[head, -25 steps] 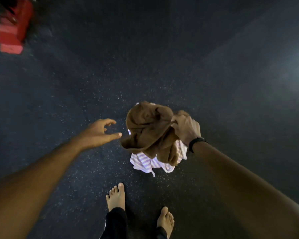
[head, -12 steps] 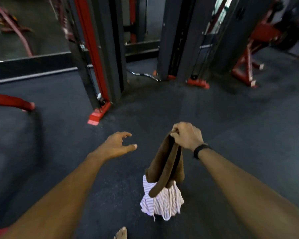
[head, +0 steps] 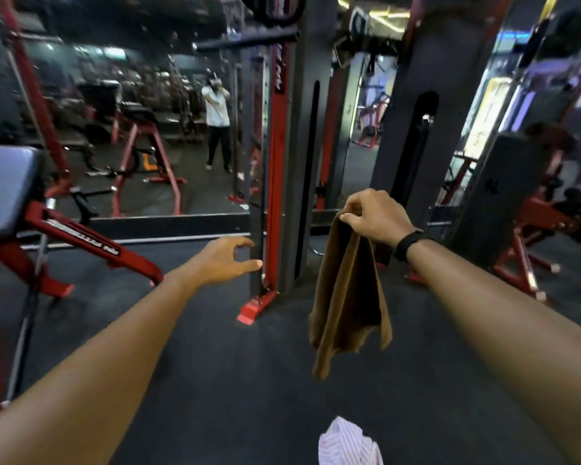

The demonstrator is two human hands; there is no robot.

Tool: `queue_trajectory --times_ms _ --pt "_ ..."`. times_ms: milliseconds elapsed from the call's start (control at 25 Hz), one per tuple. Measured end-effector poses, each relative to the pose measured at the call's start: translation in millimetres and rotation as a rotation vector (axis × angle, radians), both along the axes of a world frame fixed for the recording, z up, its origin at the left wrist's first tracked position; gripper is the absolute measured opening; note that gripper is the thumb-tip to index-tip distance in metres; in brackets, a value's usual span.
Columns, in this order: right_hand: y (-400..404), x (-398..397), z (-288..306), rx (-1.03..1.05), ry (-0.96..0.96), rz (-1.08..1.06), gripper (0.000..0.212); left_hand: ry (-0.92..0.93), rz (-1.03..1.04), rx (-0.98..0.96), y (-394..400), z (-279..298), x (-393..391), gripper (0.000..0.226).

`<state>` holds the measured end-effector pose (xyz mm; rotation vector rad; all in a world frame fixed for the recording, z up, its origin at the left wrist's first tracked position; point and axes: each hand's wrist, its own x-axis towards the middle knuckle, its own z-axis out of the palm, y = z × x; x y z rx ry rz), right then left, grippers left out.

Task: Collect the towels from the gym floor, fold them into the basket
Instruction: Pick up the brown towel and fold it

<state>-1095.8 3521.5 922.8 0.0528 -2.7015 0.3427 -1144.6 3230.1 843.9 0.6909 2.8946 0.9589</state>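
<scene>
Fingers [head: 356, 213] of right hand [head: 378, 214]: curled, pinching top edge of brown towel [head: 348, 297]. Fingers of left hand [head: 223, 260]: loosely spread, thumb out, holding nothing, hand out in front at about the same height.

Item 1, brown towel: hangs straight down from right hand, long axis vertical, doubled over lengthwise, clear of the gym floor [head: 215, 380]. Soft terry-type cloth, matte, limp; lower hem uneven w/ one corner trailing lowest. Lies to the right of left hand, near but apart. Left hand is the free one and the nearer for taking a second edge or corner, so the fold probably turns on it crossing rightward to the hanging cloth.

Item 2, striped towel [head: 348, 443]: white w/ thin pink or purple stripes, crumpled, at bottom edge of view, below and nearer the body than the brown one; partly cut off by frame.

Basket: not in view.

Surroundings: dark speckled rubber-look floor; red-and-black steel machine upright [head: 275, 182] ahead; padded bench [head: 4, 189] at left; mirror [head: 141, 129] behind.
</scene>
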Motion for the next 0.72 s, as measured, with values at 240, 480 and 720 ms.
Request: queue_trajectory --times_ms 240,480,720 --pt "-133.2 64.8 27.9 0.035 0.058 0.079 0.012 -0.001 0.118 -0.017 -159.6 24.8 102.2 0.053" --pt "-273.4 115.6 -0.8 0.075 -0.139 0.296 0.013 0.006 0.362 -0.002 -302.5 28.0 225.2 0.047" --pt "-442.5 183.2 -33.8 0.165 -0.234 0.698 0.027 -0.070 0.752 0.016 -436.7 14.3 402.2 0.054"
